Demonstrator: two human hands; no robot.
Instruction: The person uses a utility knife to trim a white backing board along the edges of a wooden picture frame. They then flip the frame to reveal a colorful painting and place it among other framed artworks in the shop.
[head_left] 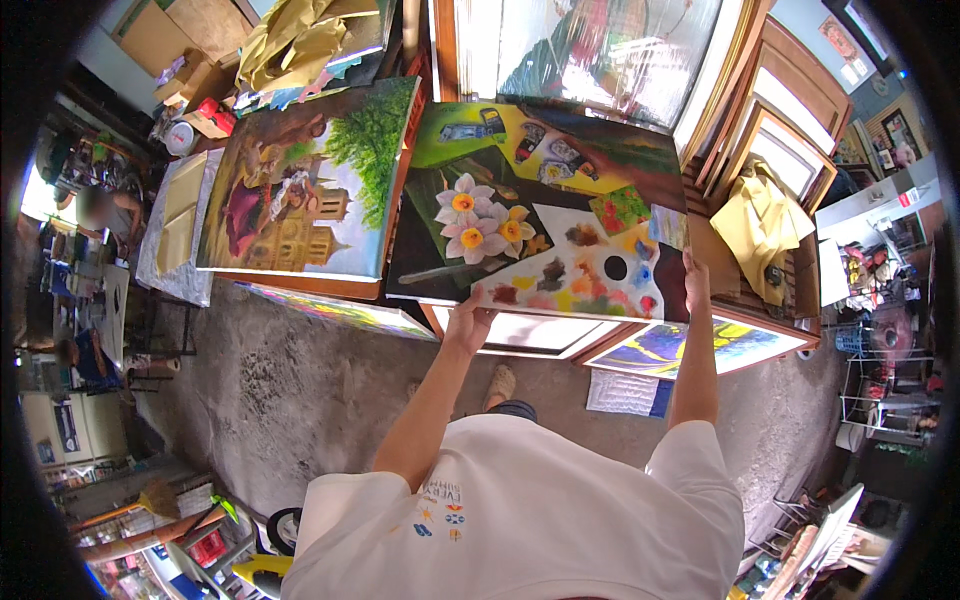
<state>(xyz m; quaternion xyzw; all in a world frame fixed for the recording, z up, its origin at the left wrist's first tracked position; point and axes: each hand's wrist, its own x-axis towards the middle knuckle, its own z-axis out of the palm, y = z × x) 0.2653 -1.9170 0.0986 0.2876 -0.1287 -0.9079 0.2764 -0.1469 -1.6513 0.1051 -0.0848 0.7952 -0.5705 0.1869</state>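
Observation:
A canvas painting [550, 205] with white and orange flowers, small cars and a paint palette lies in front of me, tilted slightly. My left hand [470, 325] grips its lower edge left of the middle, the fingers partly hidden beneath. On its right edge, near the lower corner, my right hand [695, 280] is closed with the thumb on the front. To the left, against this canvas, rests a second painting [310, 190] of figures, a tree and a stone cathedral.
Behind stands a framed picture under shiny plastic wrap [610, 55]. Crumpled yellow paper [760, 230] and wooden frames [780, 140] are at the right. Below the table, more framed pictures [710, 340] lean over the concrete floor [290, 400]. Another person [120, 215] is far left.

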